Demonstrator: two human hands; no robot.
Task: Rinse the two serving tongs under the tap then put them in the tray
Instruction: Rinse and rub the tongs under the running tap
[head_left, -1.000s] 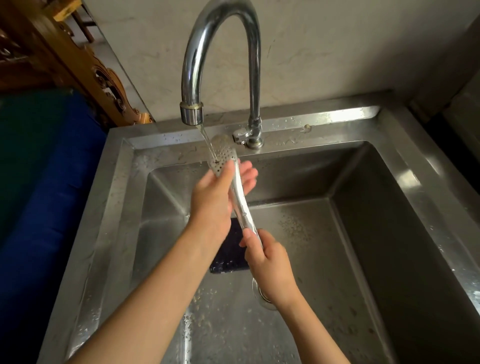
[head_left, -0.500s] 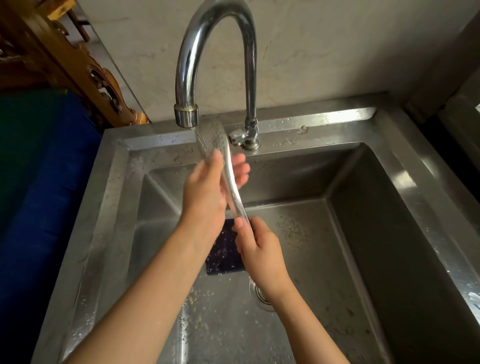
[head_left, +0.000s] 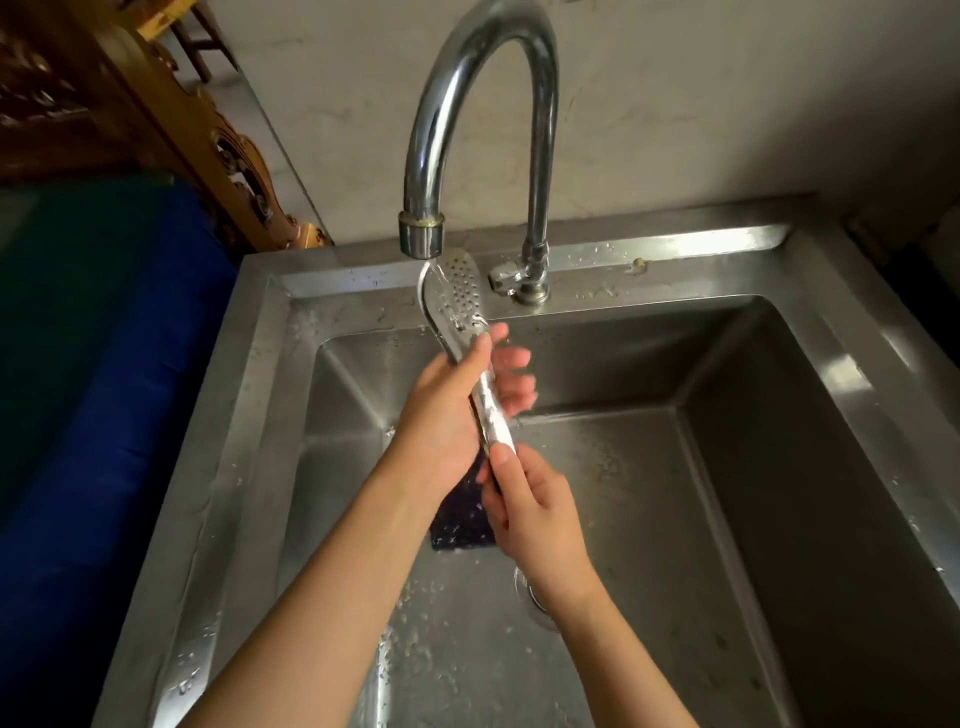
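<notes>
Shiny perforated metal tongs (head_left: 462, 306), a glossy chrome tap (head_left: 540, 130), and a brushed, water-spotted steel sink (head_left: 779, 332).

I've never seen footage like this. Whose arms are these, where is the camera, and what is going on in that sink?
There is no machine here. A person wears a camera on the head, so you look down along their own two bare arms. The left hand wraps the middle of a pair of metal serving tongs, and the right hand grips the lower end. The perforated tip is held up under the tap, where a thin stream of water runs over it. Below is a steel sink, wet with droplets, with a dark flat object lying on its floor. No tray is in view.
</notes>
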